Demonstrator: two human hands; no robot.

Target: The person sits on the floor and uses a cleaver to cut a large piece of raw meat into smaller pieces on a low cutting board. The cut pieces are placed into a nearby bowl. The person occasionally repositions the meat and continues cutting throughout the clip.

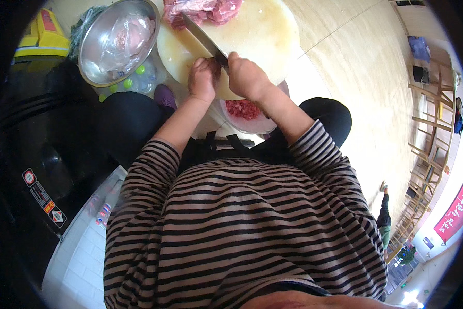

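Observation:
My right hand (248, 77) grips the handle of a kitchen knife (203, 35). Its blade slants up and left over a round, pale cutting board (270, 34), with the tip at a large piece of raw meat (216, 13) on the far side. Beside the handle end of the blade is my left hand (203, 80), fingers curled at the board's near edge; whether something is inside them is hidden. Under that edge, between my knees, a bowl (250, 125) holds chopped red meat (242, 109), partly covered by my right forearm.
At left, a steel bowl (85, 65) contains meat in a clear plastic bag (125, 42). Bottles with green caps (127, 83) lie below it. A yellow object (47, 34) rests on a black appliance (42, 116). Wooden furniture (432, 119) and another person (384, 216) are far right.

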